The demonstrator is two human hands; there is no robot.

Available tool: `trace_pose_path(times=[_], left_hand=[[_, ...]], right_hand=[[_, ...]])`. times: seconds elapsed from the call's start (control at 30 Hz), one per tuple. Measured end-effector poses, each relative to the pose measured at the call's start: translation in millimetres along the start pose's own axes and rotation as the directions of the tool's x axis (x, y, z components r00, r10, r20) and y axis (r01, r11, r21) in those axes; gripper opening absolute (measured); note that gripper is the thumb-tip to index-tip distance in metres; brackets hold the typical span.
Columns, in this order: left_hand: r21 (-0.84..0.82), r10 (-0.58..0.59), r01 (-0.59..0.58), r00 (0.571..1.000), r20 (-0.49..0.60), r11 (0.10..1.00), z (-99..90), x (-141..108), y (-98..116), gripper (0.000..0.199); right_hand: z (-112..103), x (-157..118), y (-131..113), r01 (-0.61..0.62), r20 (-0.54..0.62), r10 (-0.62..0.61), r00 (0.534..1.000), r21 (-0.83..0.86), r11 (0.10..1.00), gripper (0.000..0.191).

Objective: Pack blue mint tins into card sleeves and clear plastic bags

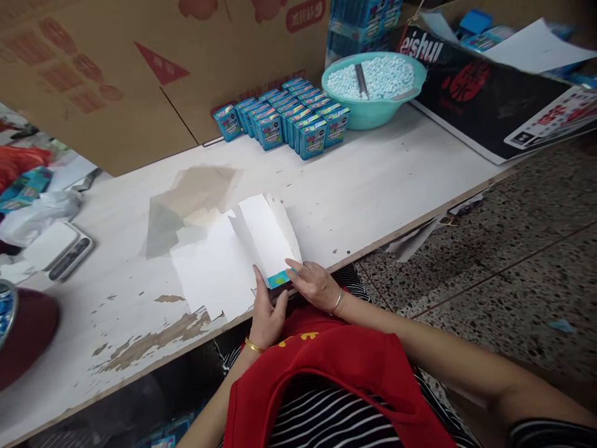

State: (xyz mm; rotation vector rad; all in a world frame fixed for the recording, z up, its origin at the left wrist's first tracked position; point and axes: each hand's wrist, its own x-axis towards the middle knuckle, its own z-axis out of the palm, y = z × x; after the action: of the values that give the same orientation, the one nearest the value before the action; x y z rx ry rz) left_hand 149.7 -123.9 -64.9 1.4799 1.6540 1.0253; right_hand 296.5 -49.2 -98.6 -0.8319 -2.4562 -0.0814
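Observation:
A white card piece (pixel 261 233) with a blue and green printed edge stands partly folded at the table's front edge. My left hand (pixel 268 314) is at its lower left corner, thumb and fingers apart, the fingers against the card. My right hand (pixel 313 283) holds the lower right corner by the blue edge, fingers pressed on it. Flat white sheets (pixel 217 267) lie fanned out to the left of the card. Farther back stand several rows of small blue boxes (pixel 284 121).
A turquoise bowl (pixel 368 113) of pale pellets holds a dark scoop. Right of it is a black carton (pixel 471 93). A large cardboard box (pixel 116 74) stands behind. At left are a white scale (pixel 69 252) and a dark red container (pixel 32 330).

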Motion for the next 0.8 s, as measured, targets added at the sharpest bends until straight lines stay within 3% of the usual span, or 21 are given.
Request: trace_pose_path(times=[0.07,0.1,0.13,0.17,0.2,0.27,0.33,0.37,0.47,0.63,0.73,0.8], left_hand=[[0.182,0.085,-0.052,0.981,-0.176,0.982,-10.9,5,12,0.084],[0.324,0.176,-0.105,0.964,-0.198,0.94,-16.2,8,19,0.08],[0.447,0.246,-0.156,0.957,-0.151,0.881,-20.7,12,27,0.073],[0.553,0.268,-0.208,0.963,-0.029,0.807,-23.9,17,35,0.06],[0.637,0.222,-0.26,0.965,0.141,0.726,-25.4,22,43,0.045],[0.751,-0.019,-0.341,0.905,0.425,0.565,-24.0,35,56,0.027],[0.816,-0.233,-0.375,0.83,0.507,0.441,-19.1,49,63,0.028],[0.828,-0.286,-0.383,0.808,0.515,0.409,-16.9,56,64,0.028],[0.8,-0.332,-0.413,0.752,0.569,0.435,-14.5,74,61,0.025],[0.738,-0.391,-0.403,0.656,0.645,0.541,-19.2,97,54,0.023],[0.7,-0.45,-0.376,0.563,0.693,0.607,-21.9,109,58,0.022],[0.706,-0.497,-0.336,0.527,0.69,0.624,-22.8,114,62,0.017]], right_hand=[[-1,2,0,0.008,-0.008,-0.009,1.0,-0.035,0.999,0.023],[-2,4,0,0.009,-0.003,-0.009,1.0,-0.041,0.999,0.023],[-3,5,-1,0.009,0.007,-0.009,1.0,-0.04,0.999,0.024],[-3,6,-1,0.01,0.024,-0.009,1.0,-0.034,0.999,0.025],[-4,7,-1,0.013,0.04,-0.012,0.999,-0.024,1.0,0.026],[-4,7,-2,0.01,0.06,-0.01,0.998,0.0,1.0,0.027],[-4,6,-2,-0.008,0.059,0.006,0.998,0.049,0.999,0.027],[-4,5,-1,-0.026,0.051,0.021,0.998,0.091,0.996,0.026],[-6,2,0,-0.121,0.014,0.122,0.992,0.269,0.956,0.022],[-9,2,0,-0.226,0.017,0.244,0.97,0.45,0.864,0.067],[-10,5,0,-0.234,0.04,0.248,0.968,0.505,0.831,0.08],[-13,7,2,-0.266,0.059,0.282,0.958,0.561,0.784,0.089]])
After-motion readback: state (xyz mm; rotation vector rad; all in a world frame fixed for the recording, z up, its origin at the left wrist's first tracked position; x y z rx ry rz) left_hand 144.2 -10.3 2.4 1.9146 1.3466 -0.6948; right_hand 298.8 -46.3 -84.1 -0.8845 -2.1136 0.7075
